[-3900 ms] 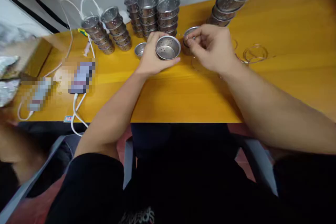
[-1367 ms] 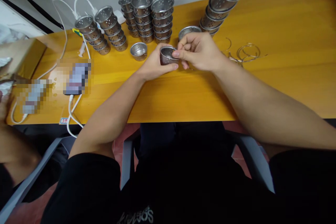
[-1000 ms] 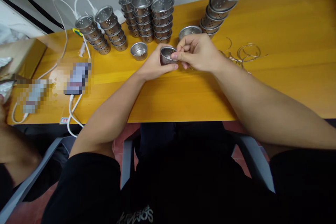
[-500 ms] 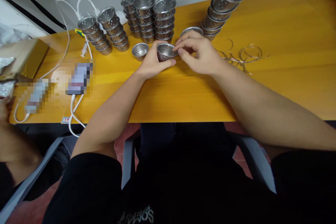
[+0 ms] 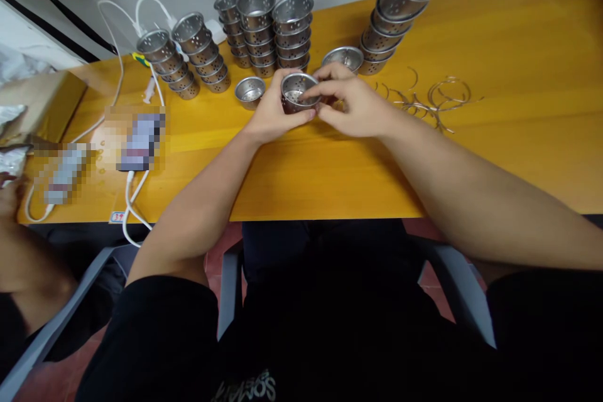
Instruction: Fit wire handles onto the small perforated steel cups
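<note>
A small perforated metal cup (image 5: 293, 89) is held upright by my left hand (image 5: 273, 114), its fingers wrapped round the left side and the thumb across the front. My right hand (image 5: 351, 103) is at the cup's right rim, with a fingertip reaching inside and the thumb against the outside wall. Left of my left hand stands a single metal cup (image 5: 250, 92). Just behind my right hand is another metal cup (image 5: 343, 58), partly covered by it. Thin curved wires (image 5: 450, 93) lie on the table to the right.
Stacks of perforated cups (image 5: 293, 12) stand at the back, with more (image 5: 198, 38) to the left and a tall leaning stack (image 5: 389, 22) to the right. Two blurred devices (image 5: 142, 141) with white cables lie at left. Another person's arm (image 5: 28, 264) shows at the left edge.
My right hand has shifted slightly, and its fingertip now reaches further into the held cup. The cup's opening is turned a little more toward the camera.
</note>
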The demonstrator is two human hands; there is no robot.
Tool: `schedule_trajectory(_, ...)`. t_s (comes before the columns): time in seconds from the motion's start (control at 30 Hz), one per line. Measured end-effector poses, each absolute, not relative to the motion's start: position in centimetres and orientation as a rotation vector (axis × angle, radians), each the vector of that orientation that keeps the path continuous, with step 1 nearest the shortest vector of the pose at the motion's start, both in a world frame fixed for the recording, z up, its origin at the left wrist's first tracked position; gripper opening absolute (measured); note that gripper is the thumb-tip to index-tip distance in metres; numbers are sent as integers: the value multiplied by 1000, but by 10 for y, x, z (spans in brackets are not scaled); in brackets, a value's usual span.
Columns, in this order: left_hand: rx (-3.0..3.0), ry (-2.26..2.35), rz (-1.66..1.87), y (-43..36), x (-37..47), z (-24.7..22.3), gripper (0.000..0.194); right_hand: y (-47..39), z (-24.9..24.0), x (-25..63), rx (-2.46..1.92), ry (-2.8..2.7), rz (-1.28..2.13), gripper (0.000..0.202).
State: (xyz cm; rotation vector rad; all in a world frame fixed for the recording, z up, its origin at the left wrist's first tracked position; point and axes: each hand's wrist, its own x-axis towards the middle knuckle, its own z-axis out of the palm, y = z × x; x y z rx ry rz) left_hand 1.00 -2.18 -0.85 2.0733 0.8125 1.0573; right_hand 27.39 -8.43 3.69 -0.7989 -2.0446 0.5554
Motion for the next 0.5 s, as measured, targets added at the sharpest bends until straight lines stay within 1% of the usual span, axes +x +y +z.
schedule_trajectory(0.1,2047,756,1107,-12,11,-19,115,-88,47,280,-804,-2077,490,17)
schedule_trajectory(0.2,1979,755,1098,-6,8,-26,117,-90,63,290,-927,-2013,377,17)
schedule_trajectory(0.33,1962,876,1008,-10,4,-23,109,-91,82,304,-1246,-1882,195,19)
schedule_trajectory(0.5,2014,905,946,-24,5,-10,96,-96,95,310,-1541,-1941,179,37)
